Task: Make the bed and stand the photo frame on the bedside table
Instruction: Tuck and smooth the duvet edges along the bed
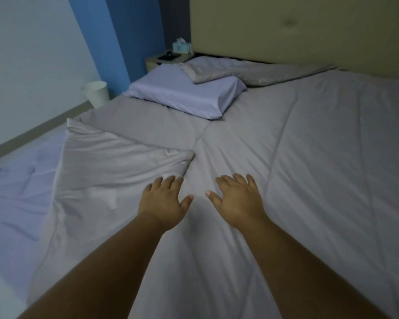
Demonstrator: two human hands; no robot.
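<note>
A grey quilted duvet (pixel 309 157) covers most of the bed. Its left corner (pixel 115 155) is folded back over itself, baring the lilac sheet (pixel 16 192) beneath. My left hand (pixel 164 201) lies flat on the duvet, fingertips at the edge of the folded flap. Just to its right my right hand (pixel 237 199) rests palm down with fingers spread. A lilac pillow (pixel 187 93) lies near the head of the bed, with a grey duvet end (pixel 251 72) partly over it. The bedside table (pixel 164 59) stands at the back left; a dark flat object (pixel 167 56) lies on it.
A teal tissue box (pixel 182 46) stands on the bedside table. A white bin (pixel 96 93) sits on the floor by the blue wall. A beige padded headboard (pixel 297 28) runs along the back. The white wall borders the bed's left side.
</note>
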